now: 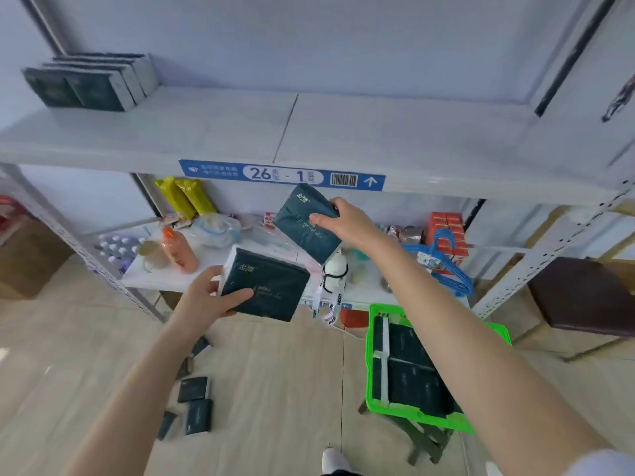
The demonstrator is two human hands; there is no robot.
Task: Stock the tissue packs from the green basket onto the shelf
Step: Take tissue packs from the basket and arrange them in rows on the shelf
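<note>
The shelf (378, 132) fills the upper half of the frame, its top board bare from the middle to the right, with a row of packs (89, 84) standing on edge, face to face, at the upper left. The green basket (374, 403) sits at the lower right on a stool, with more dark tissue packs lying flat inside it. Both hands are mid-frame, below the blue label (281, 175) on the board's front edge, each carrying one pack, so the step in hand looks like the lift up to the top board. To do it well, I would raise each pack clear over the front edge, turn it on edge to match the row, and set it just beside the last one (faces flush, no gap), one hand at a time so neither knocks the row. The left pack (268, 286), centre-left, lies nearly flat; the right pack (305, 225), just above it, hangs tilted with one corner down, and the two are close but apart. The left hand (206, 300) grips its pack at the near left corner, thumb laid across the top face and fingers curled out of sight beneath. The right hand (350, 221) pinches its pack at the right edge, thumb pressed on the face and fingers wrapped over the upper edge. Some loose packs (194, 403) lie on the floor at lower left.
</note>
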